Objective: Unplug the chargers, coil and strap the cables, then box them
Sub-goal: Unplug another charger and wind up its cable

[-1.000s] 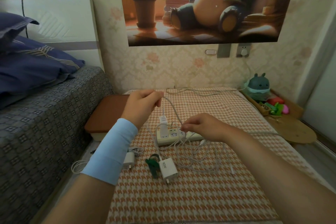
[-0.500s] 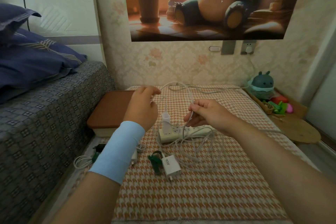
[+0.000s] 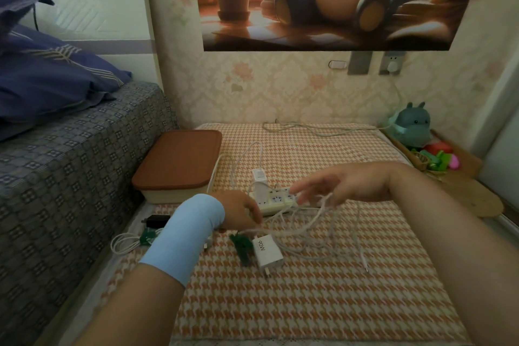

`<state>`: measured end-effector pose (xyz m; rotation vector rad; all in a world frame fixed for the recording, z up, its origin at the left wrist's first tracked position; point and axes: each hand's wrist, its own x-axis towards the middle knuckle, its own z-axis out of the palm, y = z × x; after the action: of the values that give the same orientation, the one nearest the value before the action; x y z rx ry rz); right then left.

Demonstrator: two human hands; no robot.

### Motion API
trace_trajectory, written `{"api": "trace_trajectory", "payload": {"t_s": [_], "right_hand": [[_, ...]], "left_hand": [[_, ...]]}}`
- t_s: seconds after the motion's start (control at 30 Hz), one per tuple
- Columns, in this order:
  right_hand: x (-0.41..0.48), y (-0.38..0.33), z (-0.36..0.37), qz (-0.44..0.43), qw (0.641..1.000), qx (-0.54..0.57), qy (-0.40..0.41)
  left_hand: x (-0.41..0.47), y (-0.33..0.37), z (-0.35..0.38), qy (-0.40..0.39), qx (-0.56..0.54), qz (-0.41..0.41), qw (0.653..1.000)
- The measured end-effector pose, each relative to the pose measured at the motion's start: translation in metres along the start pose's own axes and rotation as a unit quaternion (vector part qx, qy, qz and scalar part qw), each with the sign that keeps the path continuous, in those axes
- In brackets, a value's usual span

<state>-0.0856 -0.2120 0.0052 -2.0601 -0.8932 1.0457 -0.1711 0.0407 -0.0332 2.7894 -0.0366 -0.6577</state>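
A white power strip (image 3: 278, 201) lies on the checked mat (image 3: 309, 303), with a white charger (image 3: 259, 176) plugged into its left end. Loose white cable (image 3: 303, 229) loops in front of the strip. My left hand (image 3: 241, 212), in a light blue wrist sleeve, is low on the mat, and its fingertips pinch one end of that cable. Above the strip's right end, my right hand (image 3: 339, 184) has its fingers stretched out, with cable loops hanging from them. A white 90W charger (image 3: 266, 251) lies unplugged beside a green strap (image 3: 241, 246).
A cream box with a brown lid (image 3: 179, 163) stands shut at the mat's left edge, against the bed (image 3: 70, 166). A coiled, green-strapped cable (image 3: 126, 241) and a black charger (image 3: 156, 220) lie left of my forearm. Toys (image 3: 412, 126) crowd the right side.
My left hand dropped from the raised cable to the mat by the strip. My right hand opened its fingers and shifted right. The view tilted down and closer.
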Motion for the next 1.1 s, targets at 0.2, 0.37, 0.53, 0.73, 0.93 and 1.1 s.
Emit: {"api": "trace_trajectory", "payload": {"t_s": [0.2,0.37,0.53,0.73,0.93,1.1], "right_hand": [[0.048,0.015,0.02,0.001,0.944,0.069,0.323],[0.065,0.027,0.036,0.13,0.957,-0.112,0.235],[0.058,0.03,0.032,0.171,0.941,-0.217,0.196],[0.034,0.017,0.026,0.088,0.895,-0.257,0.352],[0.012,-0.011,0.028,0.018,0.831,-0.341,0.44],[0.007,-0.018,0.03,0.14,0.825,-0.375,0.4]], "left_hand": [[0.025,0.006,0.016,-0.005,0.07,-0.021,0.997],[0.043,0.02,0.025,0.135,-0.015,0.024,0.99],[0.052,0.025,0.036,0.174,-0.077,0.049,0.981],[0.055,0.031,0.036,0.151,-0.071,0.037,0.985],[0.054,0.027,0.043,0.091,-0.025,-0.007,0.996],[0.045,0.035,0.031,0.256,-0.081,0.035,0.963]]}}
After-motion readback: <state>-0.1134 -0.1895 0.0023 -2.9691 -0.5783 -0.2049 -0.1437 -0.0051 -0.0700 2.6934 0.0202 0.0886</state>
